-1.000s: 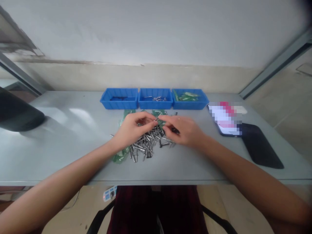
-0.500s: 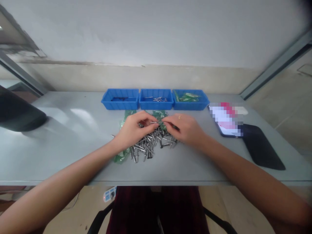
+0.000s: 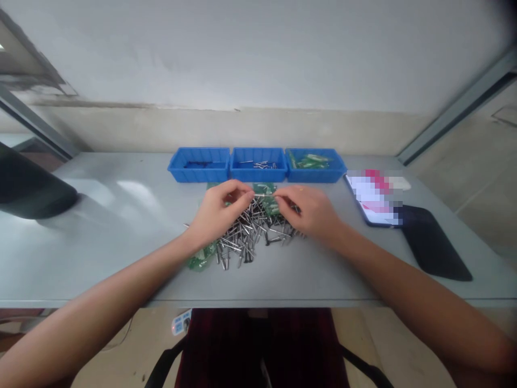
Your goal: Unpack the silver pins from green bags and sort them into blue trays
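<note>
Left hand (image 3: pixel 218 211) and right hand (image 3: pixel 311 211) each pinch one end of a rivet (image 3: pixel 264 194), likely to steady it. The bins (image 3: pixel 258 175) line up behind the pile (image 3: pixel 241 235), seemingly within reach.

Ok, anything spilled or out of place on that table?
Silver and black fasteners lie in a loose, crisscrossed heap on the tabletop, outside the blue bins; whether spilled, I can't tell. The smartphone at right sits askew.

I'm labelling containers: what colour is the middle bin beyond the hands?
The middle bin is blue, best seen in the head view.
</note>
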A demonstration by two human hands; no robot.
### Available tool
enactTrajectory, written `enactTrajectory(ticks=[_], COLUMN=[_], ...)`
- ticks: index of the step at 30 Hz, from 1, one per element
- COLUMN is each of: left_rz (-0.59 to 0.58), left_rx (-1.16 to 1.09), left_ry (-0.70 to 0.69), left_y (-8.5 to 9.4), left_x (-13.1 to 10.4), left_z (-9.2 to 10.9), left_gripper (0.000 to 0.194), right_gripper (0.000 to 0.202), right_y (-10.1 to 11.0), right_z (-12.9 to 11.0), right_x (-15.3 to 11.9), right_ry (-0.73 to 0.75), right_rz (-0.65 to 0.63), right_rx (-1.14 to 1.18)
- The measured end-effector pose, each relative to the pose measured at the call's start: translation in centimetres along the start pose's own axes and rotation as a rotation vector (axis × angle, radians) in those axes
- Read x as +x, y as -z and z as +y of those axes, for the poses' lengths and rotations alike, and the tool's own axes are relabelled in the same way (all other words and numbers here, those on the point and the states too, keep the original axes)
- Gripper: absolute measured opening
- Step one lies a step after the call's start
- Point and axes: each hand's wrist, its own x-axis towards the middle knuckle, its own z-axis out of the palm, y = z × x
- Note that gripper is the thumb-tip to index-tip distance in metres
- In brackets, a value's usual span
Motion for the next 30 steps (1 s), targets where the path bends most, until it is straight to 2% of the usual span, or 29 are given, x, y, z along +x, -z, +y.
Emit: enactTrajectory(ticks=[6, 13, 23, 30], left_rz=[0.077, 0.076, 0.037, 0.03], left_rx=[-0.031, 0.01, 0.145, 0.155], left_ry=[-0.037, -0.066, -0.157, -0.15], left_y=[0.0, -0.12, 0.08, 0.1], left_x=[-0.08, -0.24, -0.41, -0.44], left_z=[0.14, 0.17, 0.2, 0.38], left_gripper=[0.01, 0.009, 0.017, 0.02], right_gripper=[0.011, 0.01, 0.011, 0.011], right_y=[0.01, -0.1, 0.22, 0.22], right_z=[0.0, 0.12, -0.08, 0.0], right_x=[-0.02, 0.0, -0.01, -0.04], right_ry=[-0.036, -0.036, -0.122, -0.165], right_rz=[0.003, 0.003, -0.034, -0.044], right_rx=[-0.002, 0.005, -0.011, -0.024])
